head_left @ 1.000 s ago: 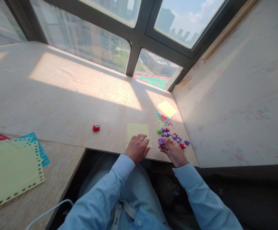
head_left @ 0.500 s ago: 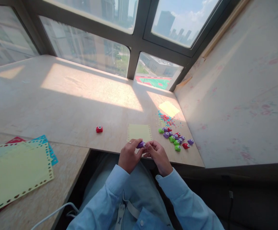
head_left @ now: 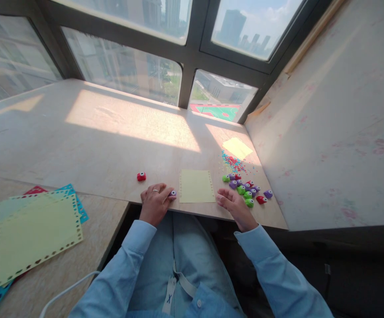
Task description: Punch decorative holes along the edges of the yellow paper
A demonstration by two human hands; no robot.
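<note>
My left hand (head_left: 155,204) has its fingers around a small purple punch with a white eye (head_left: 172,193), low over the table's front edge. Just right of it lies a pale yellow sheet (head_left: 196,186) with small cut-outs along its sides. Beyond the sheet's right edge, my right hand (head_left: 234,206) is open with slightly curled fingers and holds nothing. A red punch (head_left: 141,176) sits behind my left hand. Next to my right hand stands a cluster of green, purple and red punches (head_left: 241,189).
Red and blue paper bits (head_left: 234,164) are scattered behind the cluster, near a folded yellow paper (head_left: 237,148). Larger punched yellow sheets (head_left: 39,234) overlap red and blue ones at the left. A white cable (head_left: 69,289) runs below them. Windows and a papered wall (head_left: 337,132) border the table.
My hands have moved apart. The left carried the purple punch leftward, while the right let go and moved right, opening. The yellow sheet is now fully uncovered.
</note>
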